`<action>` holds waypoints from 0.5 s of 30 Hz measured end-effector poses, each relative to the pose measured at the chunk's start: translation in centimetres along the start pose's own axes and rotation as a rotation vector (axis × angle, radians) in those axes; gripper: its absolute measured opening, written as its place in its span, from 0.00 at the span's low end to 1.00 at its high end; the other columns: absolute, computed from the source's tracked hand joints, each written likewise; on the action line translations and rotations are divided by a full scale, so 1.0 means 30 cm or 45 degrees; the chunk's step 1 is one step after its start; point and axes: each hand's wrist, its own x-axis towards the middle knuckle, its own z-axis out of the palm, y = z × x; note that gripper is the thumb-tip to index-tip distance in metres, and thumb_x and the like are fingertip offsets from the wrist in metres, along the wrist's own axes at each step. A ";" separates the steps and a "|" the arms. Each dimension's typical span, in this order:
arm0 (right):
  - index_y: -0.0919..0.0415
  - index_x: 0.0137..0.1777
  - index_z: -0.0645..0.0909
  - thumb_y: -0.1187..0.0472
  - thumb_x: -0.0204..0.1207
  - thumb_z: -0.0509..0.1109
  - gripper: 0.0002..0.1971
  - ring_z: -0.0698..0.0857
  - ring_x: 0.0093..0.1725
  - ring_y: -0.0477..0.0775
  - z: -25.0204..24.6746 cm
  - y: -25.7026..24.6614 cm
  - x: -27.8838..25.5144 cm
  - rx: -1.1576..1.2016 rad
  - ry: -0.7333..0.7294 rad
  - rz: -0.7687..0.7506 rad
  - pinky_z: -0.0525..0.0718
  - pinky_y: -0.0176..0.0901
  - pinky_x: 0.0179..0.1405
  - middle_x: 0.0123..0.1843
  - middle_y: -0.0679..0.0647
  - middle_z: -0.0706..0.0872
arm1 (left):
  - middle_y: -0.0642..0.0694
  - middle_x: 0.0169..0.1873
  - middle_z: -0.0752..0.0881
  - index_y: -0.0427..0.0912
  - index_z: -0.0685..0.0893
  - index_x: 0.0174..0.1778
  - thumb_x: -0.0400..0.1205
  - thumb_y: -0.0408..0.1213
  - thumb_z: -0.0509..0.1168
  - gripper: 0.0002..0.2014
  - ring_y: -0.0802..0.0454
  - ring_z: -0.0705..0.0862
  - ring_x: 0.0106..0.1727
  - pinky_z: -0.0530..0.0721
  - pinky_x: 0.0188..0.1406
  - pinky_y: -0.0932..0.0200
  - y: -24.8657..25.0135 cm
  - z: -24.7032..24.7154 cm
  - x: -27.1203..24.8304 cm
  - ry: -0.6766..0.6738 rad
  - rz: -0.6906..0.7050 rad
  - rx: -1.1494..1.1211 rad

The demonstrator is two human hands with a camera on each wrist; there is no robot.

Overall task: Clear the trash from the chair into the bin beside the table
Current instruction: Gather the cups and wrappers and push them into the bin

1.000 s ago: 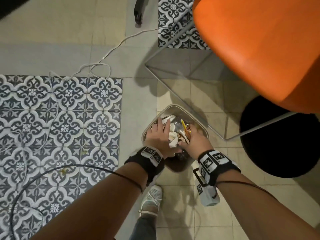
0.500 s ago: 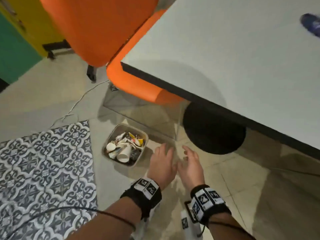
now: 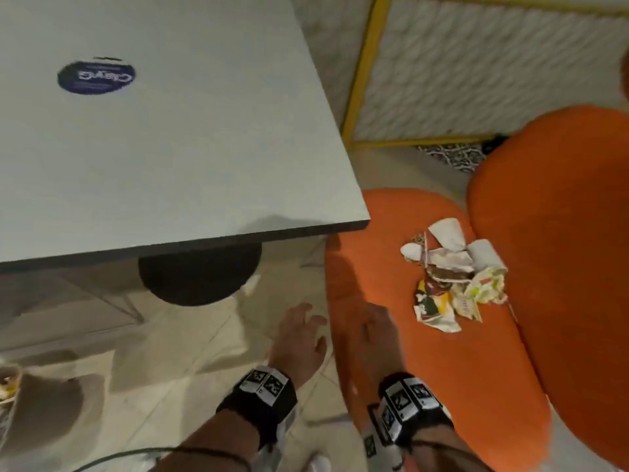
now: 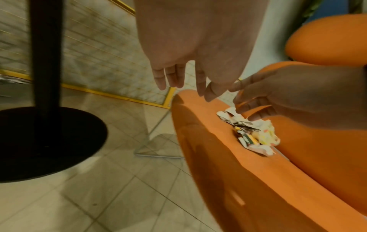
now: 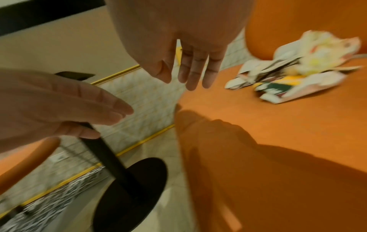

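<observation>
A pile of crumpled paper cups and wrappers (image 3: 452, 281) lies on the orange chair seat (image 3: 425, 369), close to the backrest (image 3: 561, 267). My left hand (image 3: 299, 332) hangs over the floor just left of the seat's edge, fingers spread and empty. My right hand (image 3: 374, 332) is over the seat's near edge, fingers straight and empty, short of the pile. In the left wrist view the trash (image 4: 250, 130) lies beyond both hands. In the right wrist view the trash (image 5: 294, 75) lies to the right of my fingers (image 5: 190, 75). The bin (image 3: 10, 376) shows only at the far left edge.
The white table (image 3: 153, 148) with a blue sticker (image 3: 97, 77) overhangs at left. Its black round base (image 3: 200, 277) stands on the tiled floor between bin and chair. A yellow-framed panel (image 3: 476, 69) stands behind the chair. A black cable (image 3: 136, 454) trails from my left wrist.
My hands left the bin empty and swung right to the chair. The view turned from the bin to the table and the trash on the seat.
</observation>
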 end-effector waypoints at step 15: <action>0.44 0.82 0.34 0.57 0.81 0.63 0.43 0.47 0.83 0.66 -0.305 0.379 0.308 -0.784 -0.326 0.240 0.58 0.59 0.80 0.85 0.60 0.36 | 0.49 0.69 0.71 0.54 0.71 0.72 0.83 0.40 0.59 0.20 0.48 0.72 0.70 0.72 0.68 0.53 0.324 0.218 0.530 -0.271 0.168 0.078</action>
